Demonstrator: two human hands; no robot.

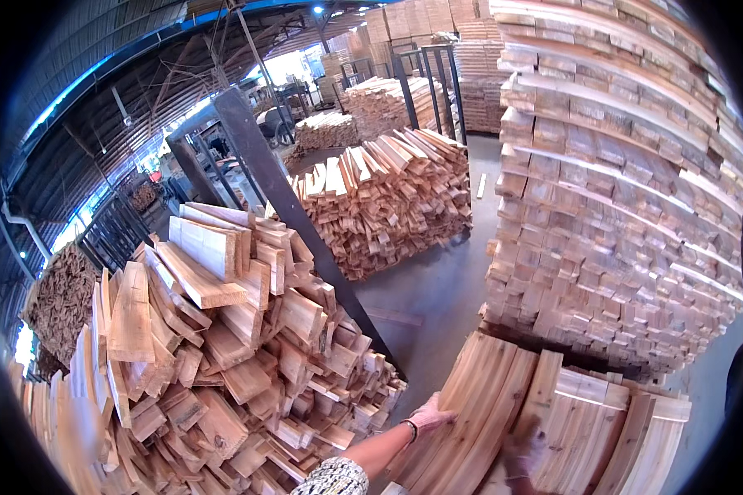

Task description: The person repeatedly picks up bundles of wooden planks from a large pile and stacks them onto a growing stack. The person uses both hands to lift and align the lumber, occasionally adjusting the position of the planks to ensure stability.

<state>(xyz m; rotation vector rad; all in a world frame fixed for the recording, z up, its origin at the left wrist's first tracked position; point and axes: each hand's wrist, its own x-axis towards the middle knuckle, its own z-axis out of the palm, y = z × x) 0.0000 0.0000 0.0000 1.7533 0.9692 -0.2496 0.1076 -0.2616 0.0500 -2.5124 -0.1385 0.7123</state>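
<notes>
A: Where are the hands?

B: Both low. The left hand (432,415), in what looks like a pale glove, is between five and six o'clock, below a black-and-white patterned sleeve (334,478)... well, beyond it, at the forearm's end.

A: What does it touch?

B: The near-left edge of some long, reddish-brown wooden boards (479,388) at five o'clock, laid side by side. The fingers reach onto that edge; I can't tell whether they clasp it. My guess is the palm there steadies the row or keeps its edges flush.

A: And the right hand (526,455)?

B: Near five o'clock too, blurred, at the lower end of a single narrow brown wooden board (545,375). That board angles slightly across the others. Whether the hand is closed on it, I can't tell.

A: What's just right of it?

B: Paler, straight-edged wooden boards (582,421), toward half past four, lying lengthwise like their neighbours, probably so they pack tightly.

A: And around them?

B: Before three o'clock, a tall, layered stack of pale cut timber (603,206), its rows probably levelled for stability. At eight o'clock, a jumbled heap of loose tan boards (223,355), with a dark, slanting metal post (276,181) at ten, perhaps there to contain it.
</notes>
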